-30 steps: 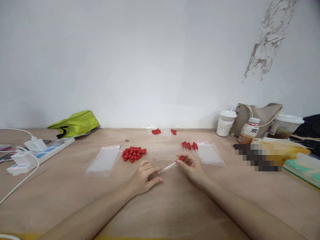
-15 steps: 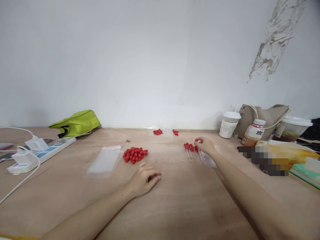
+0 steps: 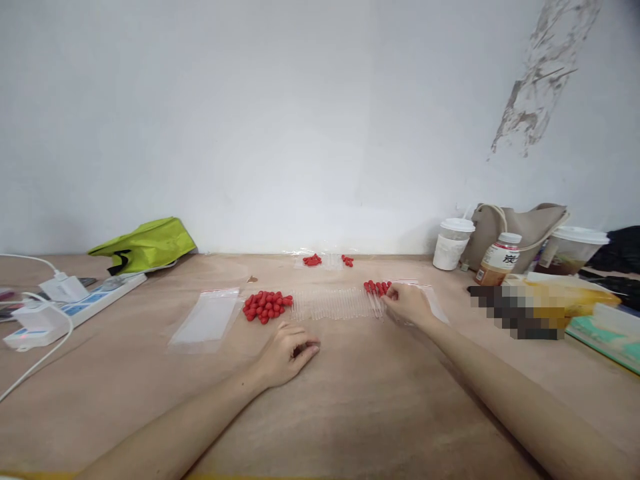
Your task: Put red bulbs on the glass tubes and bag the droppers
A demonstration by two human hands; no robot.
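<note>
My right hand (image 3: 407,303) reaches to the right end of a row of clear droppers (image 3: 327,305), its fingers pinched on a thin dropper there, mostly hidden by the hand. Beside the fingertips, several droppers carry red rubber bulbs (image 3: 377,287). My left hand (image 3: 290,352) lies on the table in front of the row, fingers loosely curled and thumb slightly apart, with nothing visible in it. Just beyond it is a pile of loose red rubber bulbs (image 3: 267,307).
Clear zip bags lie left (image 3: 207,320) and right (image 3: 434,303) of the row. More red bulbs (image 3: 313,260) sit on plastic near the wall. A power strip (image 3: 83,310) and green bag (image 3: 145,245) stand left; a cup (image 3: 453,245), bottle (image 3: 500,259) and grey bag (image 3: 520,230) right.
My right hand has moved left and down, from above the bulbed droppers to beside them, uncovering more of the right zip bag. My left hand stays in place. The view has shifted slightly.
</note>
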